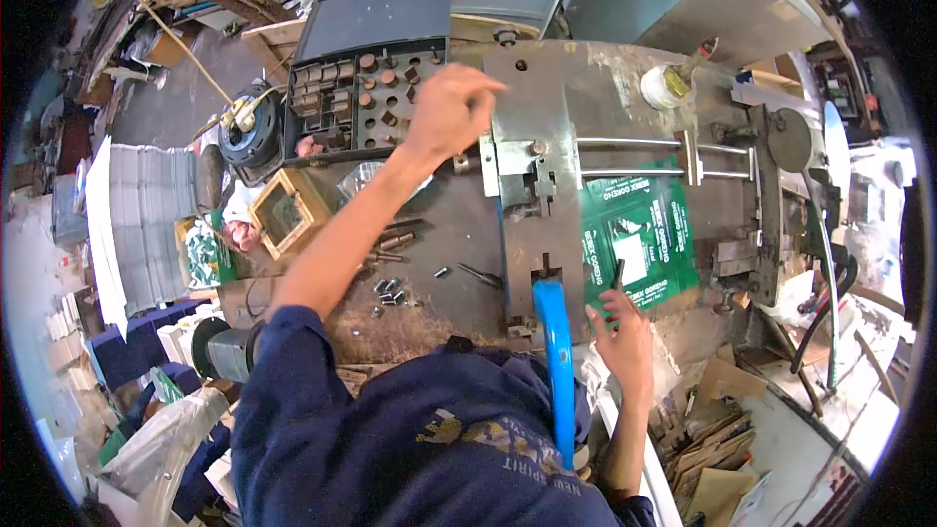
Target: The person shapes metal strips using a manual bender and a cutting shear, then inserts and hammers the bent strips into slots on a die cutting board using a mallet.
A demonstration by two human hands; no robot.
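My left hand (451, 115) is raised beside the metal plate of a bench machine (527, 98), its fingers curled in. Whatever it may hold is hidden. At the right, my right hand (623, 340) has its fingertips closed around the lower end of a short dark rod (619, 273), over a green printed plastic sheet (673, 234). Between the hands, a steel clamp block (522, 171) with two guide rods (634, 174) sits on the machine. A blue curved handle (556, 371) stands close to my body.
An open case of metal dies (366, 102) lies behind my left arm. Small metal cylinders (390, 293) and pointed punches (478, 275) are scattered on the bench. A wooden box (288, 215), a paper stack (151, 224) and a white pot with a brush (666, 86) stand around.
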